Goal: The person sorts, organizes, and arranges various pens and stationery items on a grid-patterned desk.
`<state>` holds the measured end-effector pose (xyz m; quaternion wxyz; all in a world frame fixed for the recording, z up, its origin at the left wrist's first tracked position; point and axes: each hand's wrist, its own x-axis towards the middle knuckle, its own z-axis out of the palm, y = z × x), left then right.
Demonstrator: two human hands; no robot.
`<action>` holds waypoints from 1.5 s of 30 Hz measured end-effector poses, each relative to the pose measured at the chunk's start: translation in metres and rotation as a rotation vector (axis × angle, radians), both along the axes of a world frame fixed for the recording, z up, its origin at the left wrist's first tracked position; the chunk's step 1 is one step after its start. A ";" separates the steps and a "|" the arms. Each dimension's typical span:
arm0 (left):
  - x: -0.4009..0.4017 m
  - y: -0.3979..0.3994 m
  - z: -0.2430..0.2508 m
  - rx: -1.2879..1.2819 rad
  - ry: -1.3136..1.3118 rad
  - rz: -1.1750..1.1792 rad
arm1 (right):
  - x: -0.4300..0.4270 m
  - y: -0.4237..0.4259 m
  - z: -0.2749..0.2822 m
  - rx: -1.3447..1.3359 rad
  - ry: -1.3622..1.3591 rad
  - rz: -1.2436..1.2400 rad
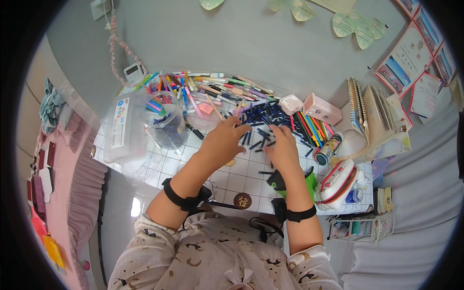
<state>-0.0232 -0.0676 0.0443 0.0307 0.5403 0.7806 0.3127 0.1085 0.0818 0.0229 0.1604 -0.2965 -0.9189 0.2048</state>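
Observation:
Dark blue ink cartridges (266,111) lie heaped on the table, with several loose ones scattered on the near side. My left hand (225,139) hovers at the heap's left edge, its thumb and fingers apart around a few loose cartridges. On the other side, my right hand (284,146) reaches in with thumb and fingers spread; one cartridge lies by its thumb. Whether any fingertip touches a cartridge is unclear. Left of my left hand stands a clear plastic jar (167,128), without a lid, with dark cartridges inside.
Pens and markers (217,87) cover the table's back. A clear plastic box (125,127) stands far left. To the right are coloured pens (312,127), a pink box (322,108), a patterned cylinder (328,148), notebooks (366,116) and a white pencil case (335,185).

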 end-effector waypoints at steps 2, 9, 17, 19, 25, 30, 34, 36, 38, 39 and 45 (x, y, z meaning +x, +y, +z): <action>0.003 0.013 -0.013 -0.160 0.005 -0.004 | 0.014 0.003 -0.001 -0.045 -0.076 -0.047; 0.006 0.041 -0.046 -0.189 0.037 -0.038 | 0.032 0.014 -0.023 -0.050 -0.228 -0.091; -0.003 0.037 -0.064 -0.147 0.016 -0.081 | 0.022 0.012 -0.048 -0.100 0.085 0.164; -0.002 0.035 -0.064 -0.145 -0.037 -0.050 | 0.022 0.012 -0.048 -0.167 0.057 0.147; 0.000 0.035 -0.061 -0.186 -0.107 0.022 | 0.022 0.012 -0.050 -0.144 0.062 0.136; 0.001 0.032 -0.059 -0.190 -0.093 0.102 | 0.020 0.010 -0.048 -0.144 0.096 0.042; 0.000 0.032 -0.052 -0.287 -0.134 0.143 | 0.019 0.016 -0.055 -0.120 0.098 0.000; -0.003 0.029 -0.051 -0.240 -0.101 0.113 | 0.019 0.018 -0.057 -0.116 0.120 0.001; -0.008 0.027 -0.052 -0.215 -0.047 0.077 | 0.019 0.019 -0.058 -0.111 0.141 0.001; -0.010 0.026 -0.053 -0.190 0.007 0.041 | 0.019 0.019 -0.055 -0.057 0.179 0.002; -0.020 0.023 -0.051 -0.080 -0.070 0.041 | 0.017 0.018 -0.035 0.001 0.257 -0.022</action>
